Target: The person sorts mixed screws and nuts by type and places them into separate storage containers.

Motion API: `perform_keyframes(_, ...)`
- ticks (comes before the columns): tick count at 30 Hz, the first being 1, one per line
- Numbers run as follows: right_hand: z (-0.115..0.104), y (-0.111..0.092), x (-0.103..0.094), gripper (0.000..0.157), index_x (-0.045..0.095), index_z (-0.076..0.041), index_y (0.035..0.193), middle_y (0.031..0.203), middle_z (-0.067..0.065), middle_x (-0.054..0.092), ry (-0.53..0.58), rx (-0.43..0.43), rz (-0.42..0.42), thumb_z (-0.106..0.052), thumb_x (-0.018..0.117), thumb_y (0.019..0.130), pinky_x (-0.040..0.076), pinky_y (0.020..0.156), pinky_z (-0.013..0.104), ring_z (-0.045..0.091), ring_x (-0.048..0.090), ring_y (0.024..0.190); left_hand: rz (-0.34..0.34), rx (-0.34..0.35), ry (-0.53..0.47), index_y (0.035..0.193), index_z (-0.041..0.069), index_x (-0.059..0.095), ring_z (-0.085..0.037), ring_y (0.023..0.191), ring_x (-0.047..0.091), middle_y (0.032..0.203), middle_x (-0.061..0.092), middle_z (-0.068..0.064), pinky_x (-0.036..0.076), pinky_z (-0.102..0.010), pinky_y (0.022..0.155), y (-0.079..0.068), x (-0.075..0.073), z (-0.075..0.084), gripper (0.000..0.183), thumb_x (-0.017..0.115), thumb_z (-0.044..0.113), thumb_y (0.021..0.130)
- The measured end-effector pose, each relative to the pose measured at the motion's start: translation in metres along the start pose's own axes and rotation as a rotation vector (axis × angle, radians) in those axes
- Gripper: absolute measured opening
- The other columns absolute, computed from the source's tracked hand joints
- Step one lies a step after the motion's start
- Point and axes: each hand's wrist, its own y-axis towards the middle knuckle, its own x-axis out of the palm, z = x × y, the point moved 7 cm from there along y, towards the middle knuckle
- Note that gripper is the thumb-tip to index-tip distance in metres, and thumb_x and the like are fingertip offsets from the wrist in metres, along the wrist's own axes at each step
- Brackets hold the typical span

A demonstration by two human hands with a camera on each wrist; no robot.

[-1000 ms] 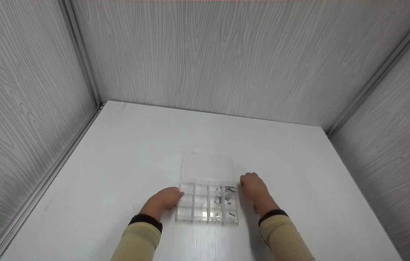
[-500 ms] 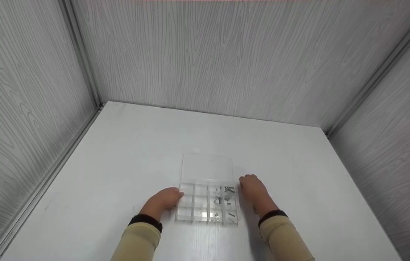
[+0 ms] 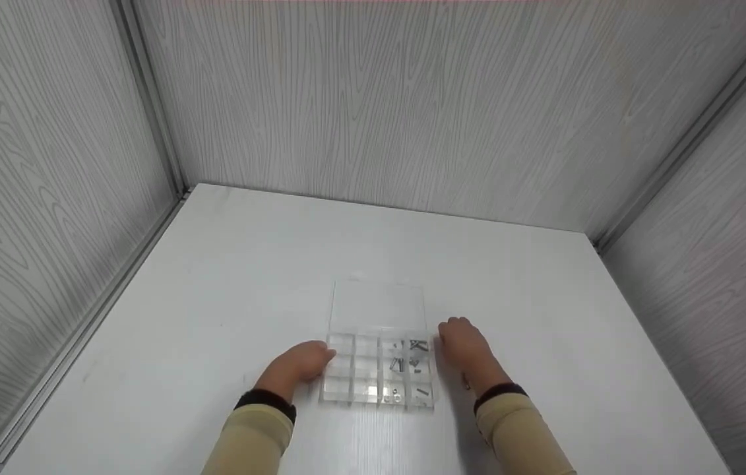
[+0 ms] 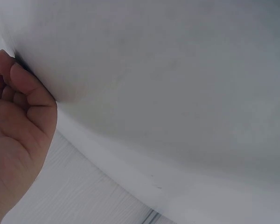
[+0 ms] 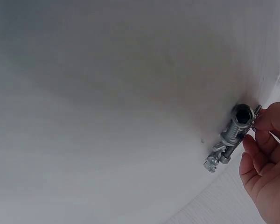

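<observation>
Head view: your left hand [image 3: 300, 361] pinches the clear box [image 3: 366, 364] at its left; tugging could spill its small parts [image 3: 419, 345]. Brushing could scatter loose bolts [image 5: 232, 133] beside your curled right hand [image 3: 466, 346]; its hold is unclear. Beyond lies the open lid [image 3: 377, 305].

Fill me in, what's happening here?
A person's left hand holds the left edge of a clear box, its lid open behind it. Small metal parts lie in the compartments toward the right. The right hand is beside the box, near loose bolts; I can't tell whether it grips any.
</observation>
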Motion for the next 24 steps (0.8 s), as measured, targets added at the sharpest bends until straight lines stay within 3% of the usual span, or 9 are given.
perform_keyframes(7, -0.007, 0.004, -0.02, 0.011, 0.056, -0.009, 0.076, 0.073, 0.002, 0.046, 0.137, 0.006, 0.055, 0.001, 0.057, 0.081, 0.043, 0.061, 0.032, 0.018, 0.047, 0.067, 0.014, -0.006, 0.008, 0.131, -0.008, 0.041, -0.038, 0.127, 0.034, 0.134, 0.043, -0.023, 0.026, -0.047, 0.105, -0.001, -0.001, 0.001, 0.047, 0.035, 0.026, 0.098)
perform_keyframes(14, -0.046, 0.005, -0.039, 0.014, 0.059, -0.004, 0.082, 0.078, 0.004, 0.048, 0.298, -0.139, 0.089, 0.008, 0.056, 0.075, 0.045, 0.062, 0.029, 0.017, 0.048, 0.07, 0.017, 0.002, 0.009, 0.132, -0.009, 0.04, -0.037, 0.129, 0.032, 0.136, 0.041, -0.024, 0.025, -0.046, 0.106, -0.001, -0.001, 0.0, 0.048, 0.034, 0.025, 0.098)
perform_keyframes(24, -0.085, 0.005, -0.04, 0.016, 0.062, -0.005, 0.085, 0.079, 0.001, 0.049, 0.275, -0.265, 0.078, 0.007, 0.054, 0.078, 0.046, 0.062, 0.026, 0.014, 0.05, 0.071, 0.027, 0.008, 0.021, 0.128, -0.008, 0.045, -0.037, 0.124, 0.039, 0.131, 0.046, -0.023, 0.029, -0.046, 0.104, -0.002, -0.001, 0.001, 0.046, 0.035, 0.025, 0.098)
